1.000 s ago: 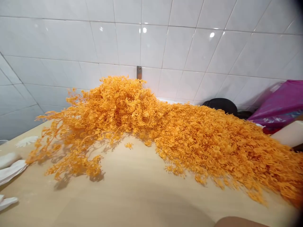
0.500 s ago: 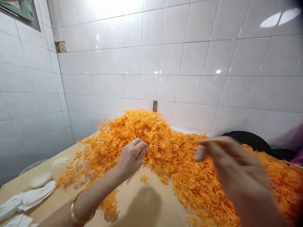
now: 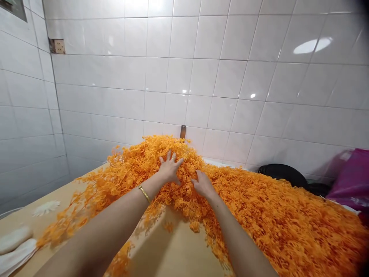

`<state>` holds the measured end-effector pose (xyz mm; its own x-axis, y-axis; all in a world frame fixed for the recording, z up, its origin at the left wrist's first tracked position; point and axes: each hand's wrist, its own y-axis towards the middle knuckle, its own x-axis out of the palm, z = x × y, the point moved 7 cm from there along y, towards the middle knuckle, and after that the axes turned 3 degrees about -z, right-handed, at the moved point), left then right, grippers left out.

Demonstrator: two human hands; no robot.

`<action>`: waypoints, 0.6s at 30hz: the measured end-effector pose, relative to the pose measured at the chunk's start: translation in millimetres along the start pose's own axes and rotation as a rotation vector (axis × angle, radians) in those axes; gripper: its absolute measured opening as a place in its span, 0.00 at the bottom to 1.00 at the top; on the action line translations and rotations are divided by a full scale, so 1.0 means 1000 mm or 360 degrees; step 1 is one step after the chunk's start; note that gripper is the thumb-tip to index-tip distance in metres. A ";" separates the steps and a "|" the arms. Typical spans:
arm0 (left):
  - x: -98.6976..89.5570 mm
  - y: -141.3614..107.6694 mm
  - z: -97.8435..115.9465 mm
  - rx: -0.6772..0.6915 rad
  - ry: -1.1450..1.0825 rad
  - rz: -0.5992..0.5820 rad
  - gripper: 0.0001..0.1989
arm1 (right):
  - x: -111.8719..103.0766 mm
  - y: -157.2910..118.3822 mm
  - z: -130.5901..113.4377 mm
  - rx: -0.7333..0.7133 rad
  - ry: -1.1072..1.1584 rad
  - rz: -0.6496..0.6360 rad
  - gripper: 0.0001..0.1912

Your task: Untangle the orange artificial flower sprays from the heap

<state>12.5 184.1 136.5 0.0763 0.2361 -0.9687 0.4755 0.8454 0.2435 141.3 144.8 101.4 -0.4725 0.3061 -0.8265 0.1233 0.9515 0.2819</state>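
Observation:
A large heap of orange, frilly plastic-looking pieces (image 3: 282, 215) spreads over the tan table (image 3: 178, 250) and rises highest near the wall. My left hand (image 3: 170, 168), with a ring and a gold bangle, lies on the heap's upper middle, its fingers spread wide. Just right of it, my right hand (image 3: 204, 184) reaches into the orange pieces. Its fingertips are partly among them, and whether they grip any cannot be made out. The two hands are apart.
White cloth (image 3: 17, 256), a pale oval item (image 3: 14, 239) and a white frilly piece (image 3: 46, 208) lie at left. Behind the heap stand a brown strip (image 3: 183, 132), a black round object (image 3: 284, 175) and a purple bag (image 3: 350, 179). Tiled walls enclose the table.
My left hand has moved up onto the heap and spread its fingers. My right hand has come in from the right to the pile. The view has shifted rightward.

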 end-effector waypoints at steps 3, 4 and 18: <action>0.011 0.006 -0.020 -0.0147 -0.0117 -0.0130 0.57 | -0.004 -0.004 0.005 -0.0021 -0.0098 -0.0004 0.18; 0.012 0.007 -0.024 -0.0170 -0.0151 -0.0136 0.58 | -0.008 -0.006 0.006 -0.0029 -0.0129 0.0010 0.16; 0.057 0.013 -0.047 -0.0292 -0.0312 -0.0323 0.61 | -0.004 0.078 -0.021 0.0034 -0.0317 0.0335 0.14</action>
<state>-18.0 231.4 86.5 0.1719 -0.0277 -0.9847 0.3339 0.9421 0.0318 134.5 217.5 137.5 -0.2539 0.4947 -0.8311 0.2199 0.8663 0.4485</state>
